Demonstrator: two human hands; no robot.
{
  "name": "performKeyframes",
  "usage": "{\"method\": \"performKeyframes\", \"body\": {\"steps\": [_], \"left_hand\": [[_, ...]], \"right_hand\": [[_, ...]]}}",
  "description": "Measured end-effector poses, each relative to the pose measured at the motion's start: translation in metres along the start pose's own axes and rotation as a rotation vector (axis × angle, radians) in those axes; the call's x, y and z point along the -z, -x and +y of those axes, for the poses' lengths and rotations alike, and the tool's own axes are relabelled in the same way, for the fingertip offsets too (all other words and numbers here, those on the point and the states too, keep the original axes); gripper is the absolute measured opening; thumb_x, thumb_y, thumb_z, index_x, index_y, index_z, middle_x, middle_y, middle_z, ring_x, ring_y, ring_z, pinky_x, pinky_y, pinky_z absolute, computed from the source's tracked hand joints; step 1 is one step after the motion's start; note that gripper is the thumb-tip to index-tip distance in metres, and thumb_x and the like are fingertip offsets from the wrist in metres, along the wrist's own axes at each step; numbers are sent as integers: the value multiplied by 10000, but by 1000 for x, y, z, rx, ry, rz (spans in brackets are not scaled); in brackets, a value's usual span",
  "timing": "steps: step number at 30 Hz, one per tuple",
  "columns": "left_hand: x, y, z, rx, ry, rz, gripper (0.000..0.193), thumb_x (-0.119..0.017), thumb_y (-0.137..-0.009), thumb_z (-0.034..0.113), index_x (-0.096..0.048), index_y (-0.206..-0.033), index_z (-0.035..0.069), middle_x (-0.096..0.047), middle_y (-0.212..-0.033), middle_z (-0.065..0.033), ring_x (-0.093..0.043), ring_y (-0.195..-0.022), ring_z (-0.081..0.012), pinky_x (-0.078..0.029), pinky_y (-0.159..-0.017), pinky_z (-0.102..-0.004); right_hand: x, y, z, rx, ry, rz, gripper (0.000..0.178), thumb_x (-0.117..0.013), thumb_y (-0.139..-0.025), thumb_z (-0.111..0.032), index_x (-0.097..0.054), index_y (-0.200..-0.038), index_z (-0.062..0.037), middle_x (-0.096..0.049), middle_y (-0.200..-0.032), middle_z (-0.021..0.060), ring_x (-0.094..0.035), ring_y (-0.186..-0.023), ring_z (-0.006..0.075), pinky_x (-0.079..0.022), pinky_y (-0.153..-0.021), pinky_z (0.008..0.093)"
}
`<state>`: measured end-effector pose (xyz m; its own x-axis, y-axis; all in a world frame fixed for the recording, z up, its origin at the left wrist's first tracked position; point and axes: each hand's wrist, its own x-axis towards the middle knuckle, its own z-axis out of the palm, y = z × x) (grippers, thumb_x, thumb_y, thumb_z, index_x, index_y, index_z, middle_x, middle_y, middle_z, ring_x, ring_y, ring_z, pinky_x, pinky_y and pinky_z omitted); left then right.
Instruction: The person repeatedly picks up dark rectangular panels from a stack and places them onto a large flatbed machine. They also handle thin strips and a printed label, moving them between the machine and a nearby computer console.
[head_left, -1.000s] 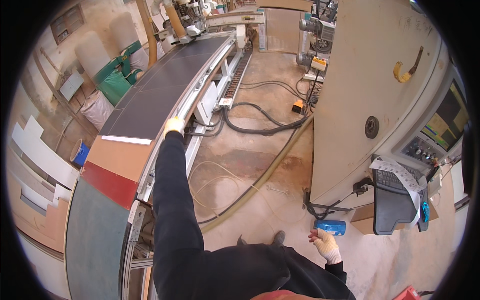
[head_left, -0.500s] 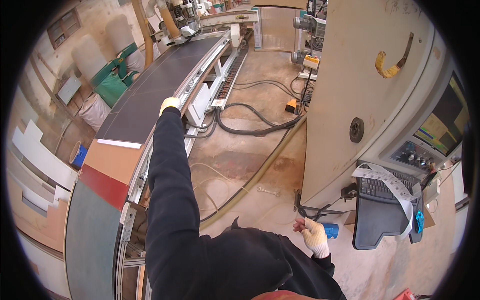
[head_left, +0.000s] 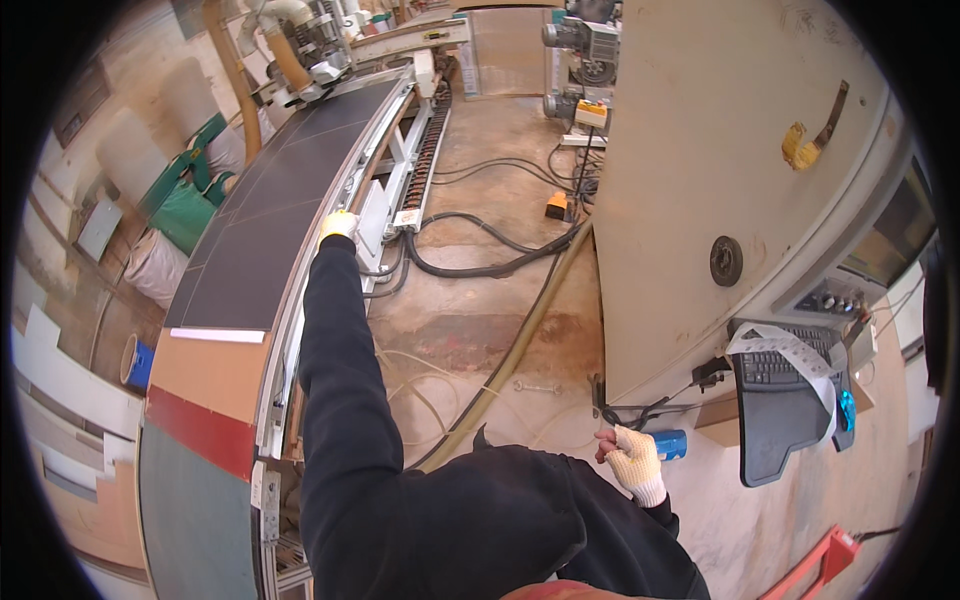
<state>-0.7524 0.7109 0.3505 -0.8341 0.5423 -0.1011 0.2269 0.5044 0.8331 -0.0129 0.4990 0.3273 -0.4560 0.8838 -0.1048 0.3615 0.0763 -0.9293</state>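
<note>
My left arm reaches forward in a black sleeve. Its hand (head_left: pixel 338 227), in a pale yellow knit glove, is closed at the side rail (head_left: pixel 352 190) of a long machine table; what is inside the fingers is hidden. On the table lies a dark panel (head_left: pixel 275 205). My right hand (head_left: pixel 635 464), gloved with bare fingertips showing, is held low near my body with its fingers curled. Right behind it shows a blue cylinder (head_left: pixel 671 445); whether the hand touches it I cannot tell. Nothing else shows in the right fingers.
A tall beige cabinet (head_left: pixel 690 170) stands on the right, with a keyboard (head_left: pixel 780 368) on a black tray beside it. A hose (head_left: pixel 535 340), black cables (head_left: pixel 490 267) and a wrench (head_left: pixel 537 387) lie on the floor. A red metal frame (head_left: pixel 828 562) is at lower right.
The view has turned slightly, bringing more of the red frame in. My left hand has come off the dark panel's edge toward the rail on its right. My right hand stays nearly in place.
</note>
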Motion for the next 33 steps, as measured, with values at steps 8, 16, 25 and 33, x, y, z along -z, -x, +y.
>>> {"method": "performKeyframes", "body": {"steps": [8,16,25,33], "left_hand": [[-67,8,-11,-78,177,-326,326,-716,-913,298,-473,-728,186,-411,-540,16,-393,-394,-154,-337,-377,-364],[-150,169,76,-558,554,-573,264,-707,-851,-27,-686,-1099,59,-699,-1057,-28,-674,-923,-131,-546,-763,-254],[-154,469,257,-1140,760,-696,244,-650,-953,-20,-671,-1195,13,-693,-1168,-71,-669,-1067,-168,-544,-949,-309],[-187,582,317,-1283,853,-540,371,-672,-941,-54,-601,-1306,-44,-720,-1126,-100,-698,-1024,-146,-563,-933,-301]], "right_hand": [[9,-8,-17,267,199,68,163,-663,-926,-91,-707,-1065,-21,-732,-846,127,-725,-763,297,-579,-709,375],[106,40,-27,402,358,619,169,-668,-883,-12,-711,-1047,-8,-712,-827,145,-729,-748,297,-572,-676,343],[232,-18,-11,433,874,894,249,-672,-816,-65,-674,-1062,-104,-656,-1107,117,-622,-1027,356,-514,-863,466],[246,-36,-18,496,1148,1071,175,-725,-756,-111,-622,-897,-100,-613,-1011,79,-598,-1094,323,-450,-1040,518]]}}
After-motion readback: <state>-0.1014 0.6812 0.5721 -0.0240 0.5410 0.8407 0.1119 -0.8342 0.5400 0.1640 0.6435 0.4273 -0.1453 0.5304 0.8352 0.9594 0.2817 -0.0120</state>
